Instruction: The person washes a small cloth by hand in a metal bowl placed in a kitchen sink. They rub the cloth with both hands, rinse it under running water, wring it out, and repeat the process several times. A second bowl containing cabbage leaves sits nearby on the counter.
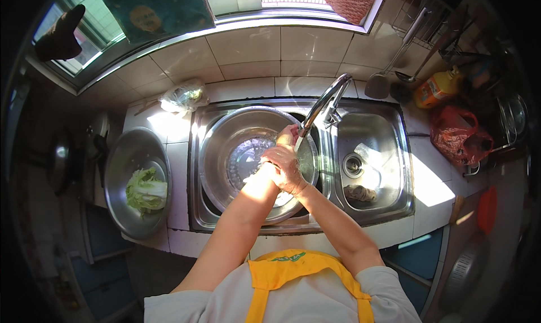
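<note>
My right hand (284, 164) is wrapped around my left wrist under the faucet (323, 101). Water (299, 143) runs from the spout over the hands. Beyond the grip, my left hand (288, 135) reaches toward the spout; its fingers are partly hidden, and I see nothing held in it. Both hands are above a large stainless steel basin (215, 154) set in the left bowl of a double sink (196, 215). Water in the basin looks rippled and catches the light.
Left of the sink, a metal bowl (116, 175) holds leafy cabbage (146, 192). A clear plastic bag (184, 98) lies behind it. The right sink bowl (380, 128) contains a crumpled cloth-like item (359, 193). A yellow bottle (435, 88) and red plastic bag (458, 135) are at right.
</note>
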A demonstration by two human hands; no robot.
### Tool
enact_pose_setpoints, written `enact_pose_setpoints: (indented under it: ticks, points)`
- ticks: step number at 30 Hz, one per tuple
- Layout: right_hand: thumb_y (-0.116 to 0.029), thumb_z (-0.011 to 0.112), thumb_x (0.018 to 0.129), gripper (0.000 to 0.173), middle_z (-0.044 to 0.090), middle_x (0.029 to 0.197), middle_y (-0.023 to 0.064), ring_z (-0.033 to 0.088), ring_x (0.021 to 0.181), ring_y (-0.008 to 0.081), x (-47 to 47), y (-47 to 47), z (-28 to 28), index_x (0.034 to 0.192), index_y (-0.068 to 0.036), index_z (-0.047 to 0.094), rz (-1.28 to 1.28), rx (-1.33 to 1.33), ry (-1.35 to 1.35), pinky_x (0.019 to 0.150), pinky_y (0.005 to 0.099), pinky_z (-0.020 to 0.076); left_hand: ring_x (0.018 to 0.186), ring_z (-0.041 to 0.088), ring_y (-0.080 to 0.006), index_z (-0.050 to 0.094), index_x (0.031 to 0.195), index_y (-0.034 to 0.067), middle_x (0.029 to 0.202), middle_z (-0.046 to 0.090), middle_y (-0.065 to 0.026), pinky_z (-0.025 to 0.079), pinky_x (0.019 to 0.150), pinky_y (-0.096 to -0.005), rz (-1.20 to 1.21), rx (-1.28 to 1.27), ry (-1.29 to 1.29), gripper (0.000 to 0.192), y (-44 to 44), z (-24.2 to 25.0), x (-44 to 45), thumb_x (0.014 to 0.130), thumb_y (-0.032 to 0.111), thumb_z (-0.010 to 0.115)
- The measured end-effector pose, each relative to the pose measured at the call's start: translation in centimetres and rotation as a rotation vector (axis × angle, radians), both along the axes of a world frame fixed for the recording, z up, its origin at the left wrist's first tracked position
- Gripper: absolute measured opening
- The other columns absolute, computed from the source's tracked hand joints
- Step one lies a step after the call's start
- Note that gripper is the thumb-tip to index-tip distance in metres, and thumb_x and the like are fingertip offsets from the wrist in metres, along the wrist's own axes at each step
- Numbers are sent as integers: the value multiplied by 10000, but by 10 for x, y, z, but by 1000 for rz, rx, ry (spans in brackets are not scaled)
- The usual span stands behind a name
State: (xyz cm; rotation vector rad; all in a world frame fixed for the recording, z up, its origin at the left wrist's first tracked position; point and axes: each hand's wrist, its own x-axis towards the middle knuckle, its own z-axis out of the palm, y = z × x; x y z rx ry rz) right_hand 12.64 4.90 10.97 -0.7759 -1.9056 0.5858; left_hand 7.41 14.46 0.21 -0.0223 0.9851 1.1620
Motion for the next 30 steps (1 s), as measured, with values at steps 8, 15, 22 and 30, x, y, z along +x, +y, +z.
enact_pose_setpoints:
  ticks: [8,15,22,30]
  points:
    - [-123,599,775,89,627,709,94,610,749,302,-2,18,13,712,-67,629,-85,-3,-96,720,423,459,679,619,-213,570,904,36,753,597,-82,521,581,-334,-198,236,662,192,-11,2,8,913,228,563]
    - [-301,549,831,246,674,826,148,640,820,342,-31,7,18,844,-95,682,211,-414,-516,719,447,484,1022,580,-285,600,1002,122,1058,588,-102,513,784,-379,-1199,1052,1846,209,-23,8,1,793,129,610]
    - [-438,516,877,424,686,945,179,651,889,347,6,71,-12,1030,-83,691,224,-670,-770,812,412,487,1004,567,-274,629,876,95,1036,613,-110,488,796,-395,-1349,1423,1930,116,-31,7,-19,777,137,586]
    - [-363,598,919,360,658,1015,86,601,907,175,4,74,-70,1064,-38,655,52,-1192,713,841,325,466,672,660,-259,662,903,-6,766,682,-144,519,656,-347,-243,686,1194,144,-43,37,-42,823,69,569]
